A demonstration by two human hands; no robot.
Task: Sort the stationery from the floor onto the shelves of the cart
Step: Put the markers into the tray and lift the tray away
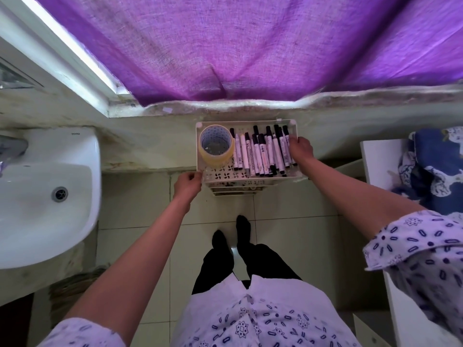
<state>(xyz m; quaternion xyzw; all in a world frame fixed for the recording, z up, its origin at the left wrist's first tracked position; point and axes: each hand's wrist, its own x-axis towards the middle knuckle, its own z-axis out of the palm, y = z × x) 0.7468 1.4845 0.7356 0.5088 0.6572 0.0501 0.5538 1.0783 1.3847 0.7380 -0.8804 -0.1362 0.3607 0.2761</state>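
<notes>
Steadying the white perforated plastic cart (250,177) by opposite edges, my left hand (186,184) pinches its left rim and my right hand (301,149) curls over its right rim, beside the black-capped white markers (263,152).

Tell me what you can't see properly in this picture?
- Lower shelves of the cart, head view: hidden under the top shelf.
- Print on the markers: too small to read.
- Right hand fingertips: hidden behind its own back.
- Tap over the sink: blurred, cut by the left edge.
</notes>
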